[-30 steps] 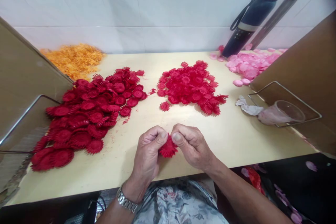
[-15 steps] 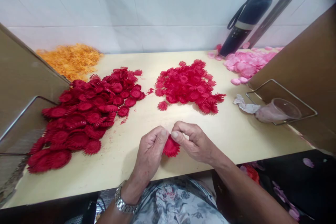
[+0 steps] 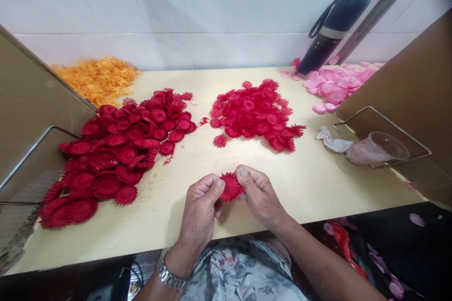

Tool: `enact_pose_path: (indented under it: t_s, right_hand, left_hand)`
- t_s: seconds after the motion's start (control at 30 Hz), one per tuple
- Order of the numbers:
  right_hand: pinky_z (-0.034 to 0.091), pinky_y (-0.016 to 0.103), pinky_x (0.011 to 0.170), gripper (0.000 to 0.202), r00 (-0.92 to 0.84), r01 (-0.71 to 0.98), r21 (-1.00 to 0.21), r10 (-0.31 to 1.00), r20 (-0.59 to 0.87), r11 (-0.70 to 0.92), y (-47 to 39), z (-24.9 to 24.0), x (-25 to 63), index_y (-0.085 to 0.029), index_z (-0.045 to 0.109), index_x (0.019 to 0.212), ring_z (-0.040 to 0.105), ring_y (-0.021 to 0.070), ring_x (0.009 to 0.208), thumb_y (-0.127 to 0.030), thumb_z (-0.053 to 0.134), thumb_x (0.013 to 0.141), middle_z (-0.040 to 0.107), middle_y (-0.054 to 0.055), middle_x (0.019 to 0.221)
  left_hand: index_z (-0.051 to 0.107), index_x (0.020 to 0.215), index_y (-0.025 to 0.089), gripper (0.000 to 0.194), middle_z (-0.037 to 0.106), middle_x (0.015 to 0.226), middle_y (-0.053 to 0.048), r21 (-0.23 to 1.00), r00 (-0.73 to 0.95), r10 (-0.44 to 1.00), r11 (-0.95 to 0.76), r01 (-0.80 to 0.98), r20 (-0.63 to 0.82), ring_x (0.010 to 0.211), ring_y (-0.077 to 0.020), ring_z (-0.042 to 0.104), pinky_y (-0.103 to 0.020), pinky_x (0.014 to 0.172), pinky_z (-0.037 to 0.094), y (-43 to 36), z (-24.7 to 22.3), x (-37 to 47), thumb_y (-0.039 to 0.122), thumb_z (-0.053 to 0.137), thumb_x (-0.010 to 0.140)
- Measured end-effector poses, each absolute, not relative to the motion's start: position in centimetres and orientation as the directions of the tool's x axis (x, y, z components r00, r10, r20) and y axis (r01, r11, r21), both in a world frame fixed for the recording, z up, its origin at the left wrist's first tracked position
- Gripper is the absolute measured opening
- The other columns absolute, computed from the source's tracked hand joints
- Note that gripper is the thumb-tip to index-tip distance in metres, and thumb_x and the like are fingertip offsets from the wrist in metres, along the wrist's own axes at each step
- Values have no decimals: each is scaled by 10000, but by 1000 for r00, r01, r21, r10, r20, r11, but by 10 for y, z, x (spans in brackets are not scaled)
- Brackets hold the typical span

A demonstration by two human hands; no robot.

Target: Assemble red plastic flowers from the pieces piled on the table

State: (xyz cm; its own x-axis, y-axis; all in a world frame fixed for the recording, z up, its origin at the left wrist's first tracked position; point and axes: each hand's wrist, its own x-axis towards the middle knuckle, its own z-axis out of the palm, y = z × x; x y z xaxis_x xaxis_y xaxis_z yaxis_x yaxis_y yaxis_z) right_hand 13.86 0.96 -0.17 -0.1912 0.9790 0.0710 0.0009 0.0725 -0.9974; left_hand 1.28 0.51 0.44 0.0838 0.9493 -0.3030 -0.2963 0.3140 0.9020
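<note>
The left hand (image 3: 198, 208) is pinching the left edge of a red toothed disc (image 3: 231, 187) between thumb and bent fingers, while the right hand (image 3: 263, 196) is gripping its upper right edge in the same narrow way. The disc is lying directly between the two thumbs, its face turning upward to the wearer; being round, it is showing no clear long axis, and neither hand is nearer, since both are touching it. Both hands are hovering over the near part of the pale surface (image 3: 300, 188). Straight beyond them a heap of bright red discs (image 3: 252, 115) is sitting, with one loose disc (image 3: 220, 141) lying just off its near left side. To the left a larger heap of dark red discs (image 3: 116, 155) is spreading toward the near edge, and orange pieces (image 3: 100, 80) are lying behind it. On the right a clear cup (image 3: 376, 149) is tilting beside a crumpled white tissue (image 3: 334, 141), with pink discs (image 3: 339, 84) farther back near a dark blue cylinder (image 3: 337, 23). The patterned garment (image 3: 240, 273) is carrying small reddish marks, too blurred to read; no brand or label is showing legibly.
</note>
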Motion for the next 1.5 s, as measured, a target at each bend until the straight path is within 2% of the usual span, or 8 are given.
enact_pose_path:
  t_s: [0.23, 0.33, 0.57, 0.73, 0.9, 1.1, 1.33, 1.5]
  right_hand:
    - [320, 219, 530, 300, -333, 252, -934, 929, 160, 252, 19, 16, 163, -171, 460, 710, 390, 90, 559, -409, 426, 891, 424, -31, 616]
    - [294, 217, 501, 324, -408, 265, -925, 900, 150, 274, 19, 20, 163, -175, 422, 641, 354, 80, 514, -380, 425, 893, 385, -45, 563]
    - [257, 213, 454, 419, -311, 2, -996, 947, 83, 88, 14, 6, 149, -190, 355, 602, 284, 74, 481, -499, 377, 885, 313, -57, 539]
    - [296, 221, 489, 364, -105, 242, -956, 984, 145, 167, 16, 2, 146, -196, 369, 619, 347, 87, 495, -423, 370, 903, 356, -49, 540]
    - [324, 219, 501, 263, 0, 470, -832, 942, 335, 295, 13, -2, 142, -195, 415, 655, 402, 92, 493, -287, 392, 901, 424, -38, 551]
    - [356, 222, 538, 171, -195, 404, -837, 928, 316, 370, 13, 7, 149, -172, 479, 707, 455, 100, 561, -267, 507, 846, 496, -10, 632]
    - [297, 207, 465, 299, -219, -11, -997, 972, 79, 78, 12, 4, 148, -181, 419, 634, 332, 75, 483, -353, 430, 879, 379, -55, 539]
    - [358, 217, 504, 246, -18, 171, -978, 993, 120, 121, 11, 6, 139, -182, 450, 663, 426, 91, 512, -326, 453, 863, 464, -32, 567]
  left_hand:
    - [474, 520, 172, 290, 349, 500, 41, 976, 160, 987, 0, 217, -35, 489, -98, 322, -228, 468, 252, 5, 17, -1, 273, 518, 789]
    - [467, 519, 175, 290, 362, 512, 34, 957, 248, 969, -82, 280, 10, 507, -109, 343, -238, 494, 266, 5, 21, -1, 257, 500, 795]
    - [515, 510, 166, 316, 380, 483, 42, 990, 250, 960, 136, -31, -124, 465, -94, 307, -233, 460, 255, 9, 6, 2, 364, 601, 741]
    - [564, 686, 182, 279, 438, 532, 42, 951, 179, 965, 228, -210, -192, 466, -93, 375, -209, 441, 299, 2, 2, 8, 441, 550, 788]
    - [516, 667, 180, 251, 432, 456, 65, 962, 114, 963, 257, -93, -246, 394, -66, 334, -188, 393, 250, -5, 7, 15, 399, 593, 762]
    - [511, 562, 169, 247, 411, 447, 58, 973, 92, 972, 207, 103, -216, 400, -70, 318, -200, 379, 229, 1, 11, 9, 317, 584, 745]
    - [562, 617, 150, 192, 455, 491, 51, 927, 190, 937, 327, -182, -293, 390, -56, 325, -184, 357, 245, 1, 5, 6, 299, 671, 668]
    - [609, 733, 156, 166, 537, 515, 38, 918, 103, 948, 317, -238, -301, 427, -68, 439, -167, 411, 339, 2, 11, 21, 305, 675, 699]
